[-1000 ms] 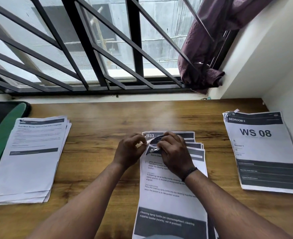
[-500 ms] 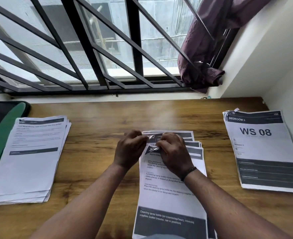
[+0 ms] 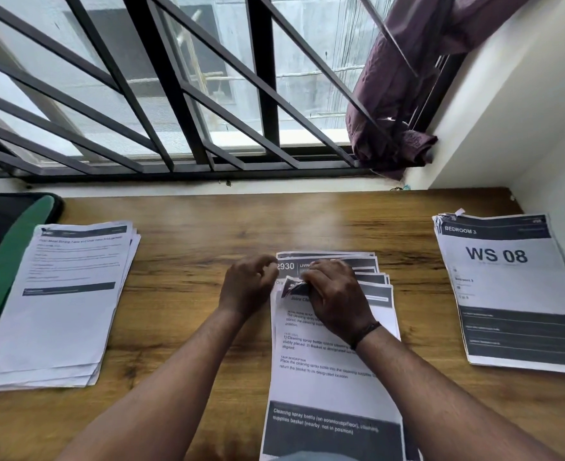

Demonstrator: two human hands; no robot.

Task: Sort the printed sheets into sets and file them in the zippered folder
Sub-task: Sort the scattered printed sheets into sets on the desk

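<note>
The middle stack [image 3: 331, 377] lies on the wooden desk [image 3: 188, 247], between the left pile [image 3: 58, 304] and the WS 08 pile [image 3: 514, 294], long way running from the person toward the window, tops by the window. A sheet marked 2930 now shows on top where 2933 was, so sorting goes on. The right hand [image 3: 336, 294] pinches a curled corner [image 3: 292, 287]; the left hand [image 3: 248, 286] is curled beside it, grip unclear.

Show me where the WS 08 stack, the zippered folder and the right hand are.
WS 08 stack [image 3: 507, 284], head view: white area of its top sheet.
Zippered folder [image 3: 12, 247], head view: its green band at the left edge.
Right hand [image 3: 336, 294], head view: back of the hand.
</note>
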